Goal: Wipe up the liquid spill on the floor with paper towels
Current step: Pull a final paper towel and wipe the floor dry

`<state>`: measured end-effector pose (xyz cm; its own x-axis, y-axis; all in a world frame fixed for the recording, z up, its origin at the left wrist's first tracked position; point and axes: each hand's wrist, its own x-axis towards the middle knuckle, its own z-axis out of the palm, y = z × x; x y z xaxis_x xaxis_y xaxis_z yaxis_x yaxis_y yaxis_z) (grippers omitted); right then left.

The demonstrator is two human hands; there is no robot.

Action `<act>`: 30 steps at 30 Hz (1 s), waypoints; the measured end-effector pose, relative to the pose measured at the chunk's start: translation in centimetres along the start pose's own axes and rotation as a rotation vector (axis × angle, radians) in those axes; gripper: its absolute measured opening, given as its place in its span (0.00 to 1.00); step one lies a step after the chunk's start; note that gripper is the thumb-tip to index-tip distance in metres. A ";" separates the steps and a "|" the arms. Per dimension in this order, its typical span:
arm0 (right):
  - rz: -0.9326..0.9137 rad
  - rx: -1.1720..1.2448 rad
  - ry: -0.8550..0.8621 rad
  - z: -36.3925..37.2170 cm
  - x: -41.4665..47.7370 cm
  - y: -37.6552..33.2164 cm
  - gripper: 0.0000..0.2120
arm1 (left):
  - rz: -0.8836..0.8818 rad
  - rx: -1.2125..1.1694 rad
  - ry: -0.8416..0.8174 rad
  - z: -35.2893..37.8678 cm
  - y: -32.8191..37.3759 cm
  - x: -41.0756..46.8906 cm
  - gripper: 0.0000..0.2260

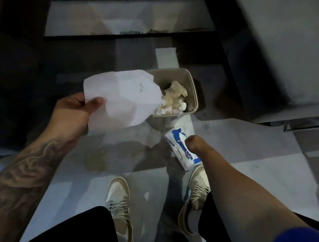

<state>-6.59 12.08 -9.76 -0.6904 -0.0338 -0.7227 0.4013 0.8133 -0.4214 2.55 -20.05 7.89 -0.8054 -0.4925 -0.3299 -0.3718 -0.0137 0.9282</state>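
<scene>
Your left hand (76, 114) pinches a fresh paper towel (123, 98) between thumb and fingers. Your right hand (194, 143) is at the towel pack (179, 149), fingers hidden, so I cannot tell its grip. The yellowish spill (97, 160) sits on the floor (244, 171) near the bin (192, 89). It looks unwiped, so lower the sheet and press.

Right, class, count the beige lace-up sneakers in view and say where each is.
2. One beige lace-up sneaker stands bottom centre on the pale floor; the other is right of it, partly hidden by the right forearm.
</scene>
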 end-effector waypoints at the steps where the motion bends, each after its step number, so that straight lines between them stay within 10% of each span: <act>1: 0.026 -0.051 -0.029 0.6 0.9 0.6 0.09 | 0.002 0.005 -0.006 0.0 -0.2 -0.1 0.04; 11: 0.051 -0.505 0.134 5.9 7.7 3.8 0.28 | 0.052 0.083 -0.050 -1.4 -4.0 1.5 0.17; 30: 0.113 -0.385 0.243 5.9 7.7 5.5 0.16 | 0.015 0.082 -0.046 -1.7 -4.3 1.5 0.19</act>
<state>-6.20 12.85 -20.88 -0.7944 0.1671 -0.5839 0.2612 0.9620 -0.0801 3.72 -22.24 3.72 -0.8309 -0.4512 -0.3256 -0.3946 0.0653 0.9165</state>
